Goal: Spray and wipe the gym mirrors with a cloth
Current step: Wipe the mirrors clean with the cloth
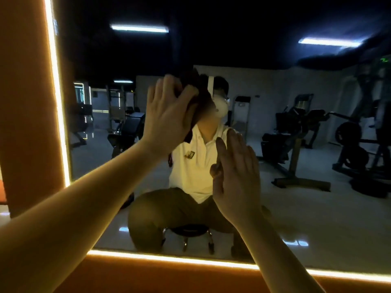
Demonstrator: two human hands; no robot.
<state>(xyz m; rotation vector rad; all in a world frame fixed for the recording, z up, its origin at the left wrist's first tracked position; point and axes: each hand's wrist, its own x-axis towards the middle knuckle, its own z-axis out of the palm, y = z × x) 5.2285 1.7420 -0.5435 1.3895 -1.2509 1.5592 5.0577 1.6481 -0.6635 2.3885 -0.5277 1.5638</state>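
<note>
At the gym's large wall mirror [306, 208], edged by a glowing strip light in an orange frame [160, 259], we press a dark, reddish-brown crumpled cloth [198, 106] to the glass with our left hand [169, 117], whose fingers curl over the bunched top of the fabric and grip it. The cloth sits high and centre on the pane, up and to the right of that palm. Its long axis slants down toward the wrist, and a tail appears to hang below the hand, though dim light and the reflection blur its edge. Our right hand [237, 178] holds nothing, its fingers straight, and is raised lower and to the right, apart from the cloth. Whether it touches the glass we cannot tell. We judge that the left hand, already on the cloth, carries the coming wipe, with broad glass lying to its right and below.
</note>
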